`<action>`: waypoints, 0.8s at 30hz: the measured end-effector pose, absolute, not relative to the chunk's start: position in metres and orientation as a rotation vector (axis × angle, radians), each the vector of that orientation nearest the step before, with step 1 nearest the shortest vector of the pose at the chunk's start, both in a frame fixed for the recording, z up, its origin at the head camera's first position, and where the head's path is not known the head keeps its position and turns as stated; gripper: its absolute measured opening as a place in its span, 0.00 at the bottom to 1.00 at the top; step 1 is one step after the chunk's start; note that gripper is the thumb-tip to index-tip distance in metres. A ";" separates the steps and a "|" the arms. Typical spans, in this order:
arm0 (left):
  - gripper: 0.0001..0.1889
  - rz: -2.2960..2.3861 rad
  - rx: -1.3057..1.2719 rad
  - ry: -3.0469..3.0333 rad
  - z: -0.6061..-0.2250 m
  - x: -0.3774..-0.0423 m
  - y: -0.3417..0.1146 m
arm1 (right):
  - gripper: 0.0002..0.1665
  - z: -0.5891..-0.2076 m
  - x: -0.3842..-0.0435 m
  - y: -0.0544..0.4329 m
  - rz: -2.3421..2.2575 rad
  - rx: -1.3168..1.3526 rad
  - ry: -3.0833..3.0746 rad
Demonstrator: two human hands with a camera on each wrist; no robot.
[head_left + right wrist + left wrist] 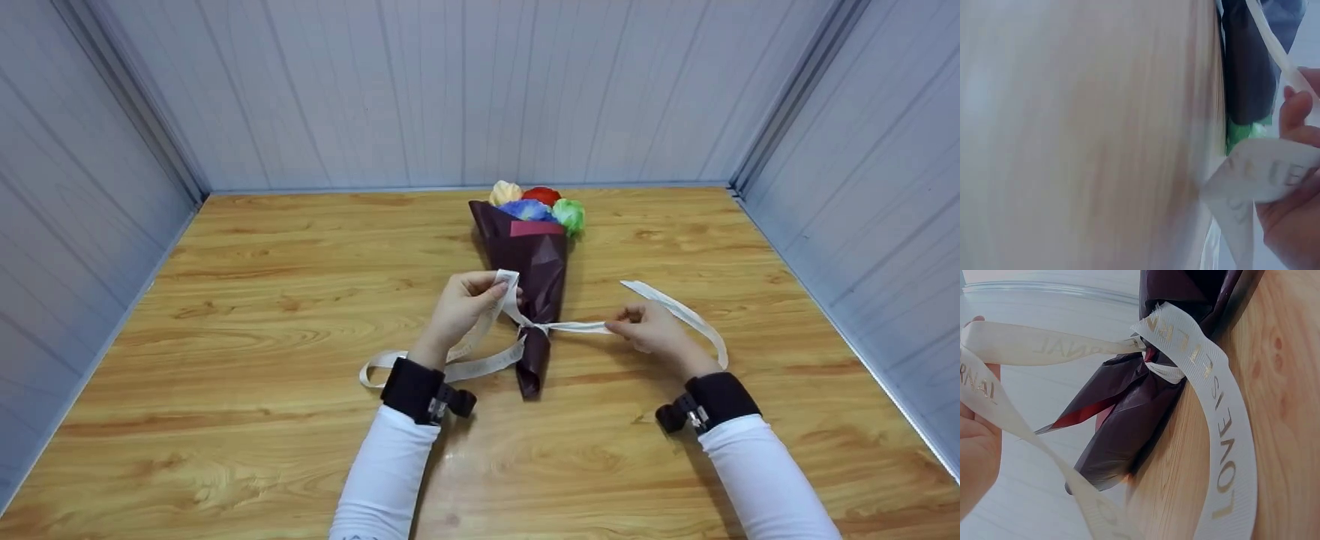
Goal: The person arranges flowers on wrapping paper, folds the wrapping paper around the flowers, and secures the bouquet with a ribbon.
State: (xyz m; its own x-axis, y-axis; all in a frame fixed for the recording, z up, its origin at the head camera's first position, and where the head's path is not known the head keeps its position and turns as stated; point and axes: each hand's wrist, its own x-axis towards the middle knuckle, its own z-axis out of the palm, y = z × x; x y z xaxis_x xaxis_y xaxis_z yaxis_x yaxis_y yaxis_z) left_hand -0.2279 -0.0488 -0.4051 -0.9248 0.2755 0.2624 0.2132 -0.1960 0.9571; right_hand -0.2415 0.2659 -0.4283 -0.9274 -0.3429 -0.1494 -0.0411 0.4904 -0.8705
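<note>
A bouquet of cloth-like flowers (529,210) in dark purple wrapping paper (541,274) lies on the table, blossoms toward the back wall. White ribbon (1227,439) with gold lettering circles the narrow lower part of the paper. My left hand (466,304), left of the bouquet, pinches a raised loop of this ribbon between thumb and fingers. The rest of that side trails in a curve over the table by the left wrist. On the right, my right hand (649,328) pinches the other length, drawn straight out from the knot (536,327). Its loose end arcs past the hand.
Wood-patterned table (262,300) surrounds the bouquet. Pale panelled walls close off the back (450,90) and both sides. Black camera straps (412,394) sit on both wrists, over white sleeves (386,472).
</note>
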 end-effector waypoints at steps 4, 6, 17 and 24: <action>0.14 2.336 0.585 1.958 -0.404 -0.228 -0.050 | 0.23 -0.427 -0.243 0.276 -1.264 -0.305 2.536; 0.15 2.339 0.581 1.957 -0.403 -0.227 -0.050 | 0.27 -0.426 -0.244 0.280 -1.287 -0.264 2.487; 0.16 2.344 0.596 1.934 -0.404 -0.228 -0.052 | 0.17 -0.409 -0.243 0.272 -2.068 -0.703 1.433; 0.17 2.307 0.643 1.939 -0.404 -0.226 -0.052 | 0.13 -0.383 -0.249 0.239 -2.322 -0.573 1.489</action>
